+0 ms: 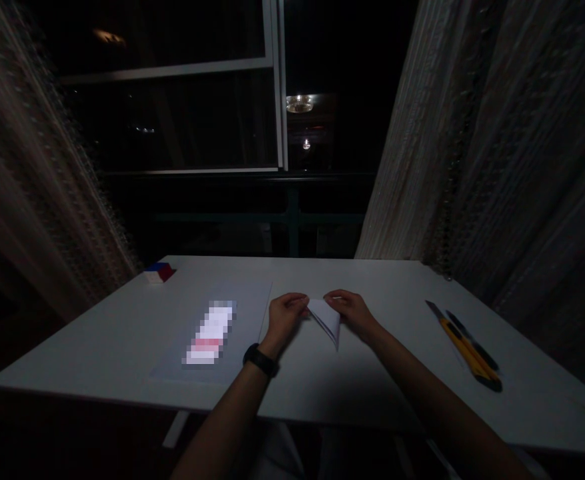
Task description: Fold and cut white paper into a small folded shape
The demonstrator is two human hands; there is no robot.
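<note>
left hand (286, 317) has the folded paper (327, 316) pinched at about 10 o'clock, right hand (355, 313) pinches it near 2, fingers nearly closed on both. paper's over the white table (372, 393), yellow cutter (465, 350) roughly 3:30 from it.

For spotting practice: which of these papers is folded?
The small paper between left hand and right hand; the larger sheet lies flat under the bright device.
</note>
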